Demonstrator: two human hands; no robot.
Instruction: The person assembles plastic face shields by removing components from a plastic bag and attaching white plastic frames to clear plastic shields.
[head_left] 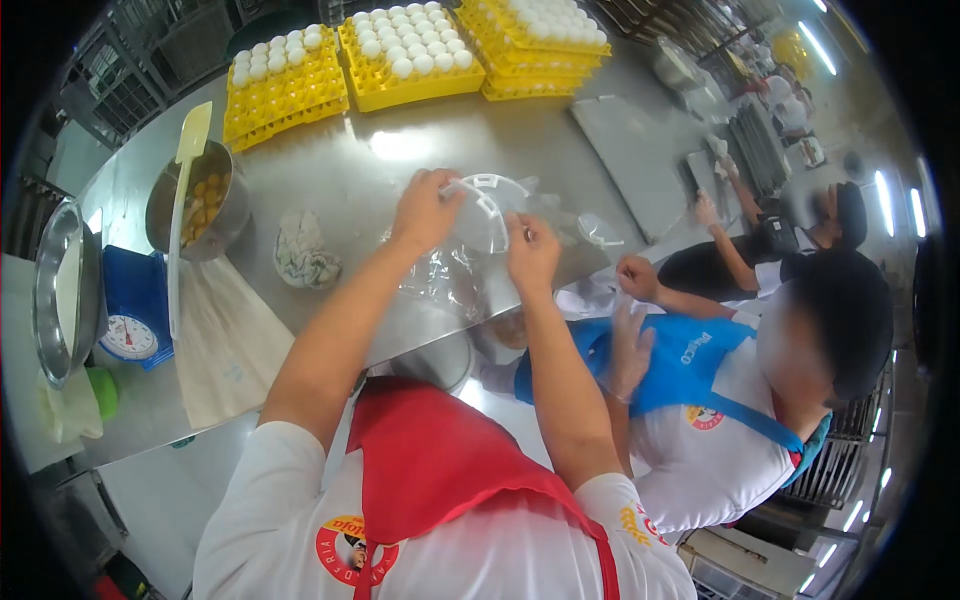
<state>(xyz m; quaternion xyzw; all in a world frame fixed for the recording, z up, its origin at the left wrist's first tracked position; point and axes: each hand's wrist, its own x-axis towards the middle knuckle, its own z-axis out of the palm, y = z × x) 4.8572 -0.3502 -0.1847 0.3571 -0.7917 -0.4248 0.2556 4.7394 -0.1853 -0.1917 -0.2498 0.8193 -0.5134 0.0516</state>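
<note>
My left hand (424,210) and my right hand (532,252) both grip a clear plastic bag (483,215) with a white rim, held above a steel table (350,160). More crumpled clear plastic (445,280) lies on the table just under my hands. My forearms reach up from the lower edge over a red apron.
Yellow trays of white eggs (405,50) line the table's far edge. A steel pot with yolks and a spatula (195,205), a crumpled cloth (303,252), a blue kitchen scale (133,310) and a steel bowl (62,290) stand at the left. A person in a blue apron (700,390) works close at my right.
</note>
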